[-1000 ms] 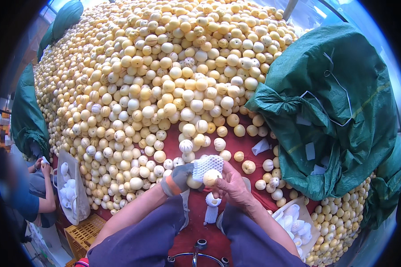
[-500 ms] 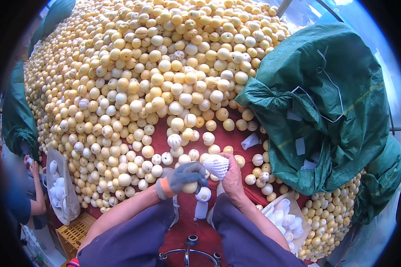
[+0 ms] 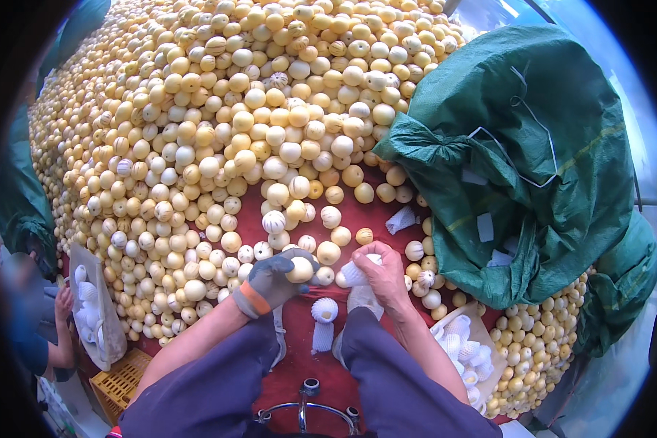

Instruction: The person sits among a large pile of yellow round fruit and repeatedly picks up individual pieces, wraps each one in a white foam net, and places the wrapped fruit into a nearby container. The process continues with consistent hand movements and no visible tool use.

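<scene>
My left hand (image 3: 277, 281), in a grey-blue glove with an orange cuff, closes round a pale yellow pepino melon (image 3: 299, 270). A little to its right, my bare right hand (image 3: 384, 277) pinches a white foam net sleeve (image 3: 355, 274), whose far side is hidden by the fingers. The sleeve and the melon are apart. Below the hands, between my feet, a white foam net (image 3: 324, 321) lies on the red ground sheet; its upper end is rounded, but I cannot tell whether fruit is inside.
A large heap of pepino melons (image 3: 219, 131) rises ahead. At the right sits a green sack (image 3: 518, 241), with a container of white foam nets (image 3: 463, 350) below it. To the left are another nets container (image 3: 87, 306), a yellow crate (image 3: 120, 383) and a person (image 3: 33, 321).
My left hand has turned, bringing the melon up into plain view. My right hand has shifted slightly right with the sleeve, widening the gap between the hands. The whole view has moved a little.
</scene>
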Demonstrator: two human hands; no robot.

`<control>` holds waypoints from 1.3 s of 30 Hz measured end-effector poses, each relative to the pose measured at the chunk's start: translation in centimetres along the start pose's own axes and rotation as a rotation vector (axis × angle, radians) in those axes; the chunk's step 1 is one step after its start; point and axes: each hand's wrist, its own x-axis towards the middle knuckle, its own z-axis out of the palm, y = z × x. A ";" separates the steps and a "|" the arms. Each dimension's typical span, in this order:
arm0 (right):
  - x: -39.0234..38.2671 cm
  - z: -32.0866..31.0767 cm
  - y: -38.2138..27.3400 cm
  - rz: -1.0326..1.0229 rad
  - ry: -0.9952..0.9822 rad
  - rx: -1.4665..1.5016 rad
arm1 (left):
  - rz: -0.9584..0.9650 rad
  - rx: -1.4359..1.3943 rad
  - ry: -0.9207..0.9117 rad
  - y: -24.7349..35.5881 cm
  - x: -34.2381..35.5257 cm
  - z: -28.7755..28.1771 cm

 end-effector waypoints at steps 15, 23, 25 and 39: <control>11.2 -9.2 4.5 -0.141 0.466 -1.034 | -0.011 0.112 0.128 -1.4 0.7 -2.0; 3.3 -0.4 -0.8 -0.192 0.127 -0.343 | 0.105 0.253 0.140 -1.3 0.1 -1.1; 0.1 2.1 -1.2 -0.232 0.008 -0.295 | 0.078 0.273 0.083 -1.2 0.6 0.0; -2.2 3.2 -1.2 -0.569 -0.017 -0.590 | -0.091 0.394 -0.001 -0.3 1.3 -0.1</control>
